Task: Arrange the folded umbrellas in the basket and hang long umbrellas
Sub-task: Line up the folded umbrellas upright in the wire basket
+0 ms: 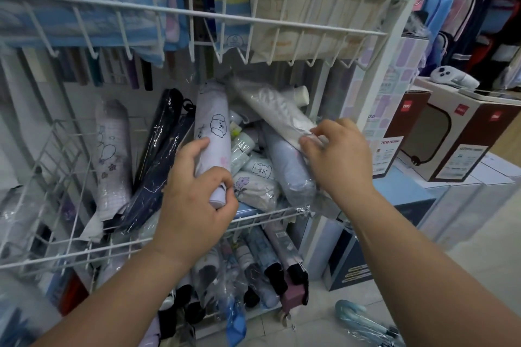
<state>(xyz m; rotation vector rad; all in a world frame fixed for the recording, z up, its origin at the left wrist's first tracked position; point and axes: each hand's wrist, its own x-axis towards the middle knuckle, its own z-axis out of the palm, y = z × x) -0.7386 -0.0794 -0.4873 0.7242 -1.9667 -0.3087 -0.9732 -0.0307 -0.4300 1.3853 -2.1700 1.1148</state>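
White wire basket (84, 245) holds folded umbrellas; left hand (194, 200) grips a lilac umbrella (211, 132).

The left hand (194, 200) covers the lower end of the white puppy-print umbrella (211, 132), so its handle cannot be seen. Behind that umbrella, the wrapped grey umbrella (270, 110) is smeared by blur. Above it, long umbrellas (118, 70) are cut off by the upper wire shelf (197, 11). Box labels (462, 155) to its right are too small to read.

Both hands (197, 200) (338, 155) around wrapped folded umbrellas (212, 132) in wire basket (118, 248).
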